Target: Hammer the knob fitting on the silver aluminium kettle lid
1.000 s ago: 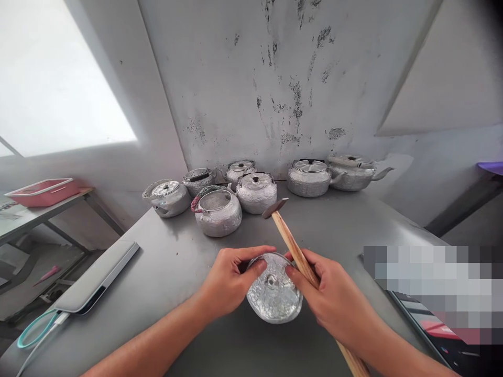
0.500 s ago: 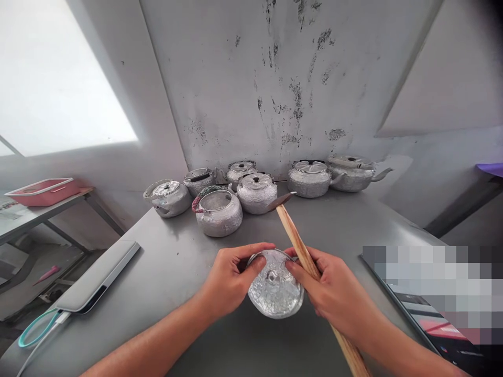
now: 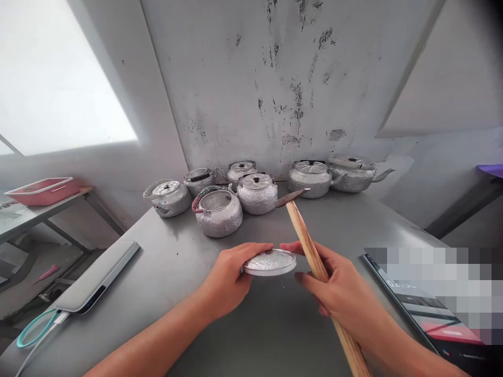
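A round dented aluminium lid (image 3: 271, 263) is held by its left edge, pinched in my left hand (image 3: 227, 275). It is tipped nearly edge-on to me, above the table. My right hand (image 3: 338, 285) grips a hammer (image 3: 307, 246) by its pale wooden handle; the dark narrow head points away, towards the kettles. The right thumb and forefinger reach towards the lid's right edge but stand apart from it. Beyond my hands, an aluminium kettle (image 3: 220, 217) with a red-wrapped handle stands with its top uncovered. Beside it is a lidded kettle (image 3: 257, 195).
More kettles line the back of the grey table (image 3: 188, 324), among them a left one (image 3: 173, 198), and a back right one (image 3: 353, 175). A grey power bank (image 3: 98, 277) with a cable lies left, a phone-like screen (image 3: 420, 309) right. A pink basket (image 3: 45, 191) sits on a side table.
The lid has tilted from facing me to almost edge-on. My right fingers have come off its edge, and the hammer has shifted slightly right.
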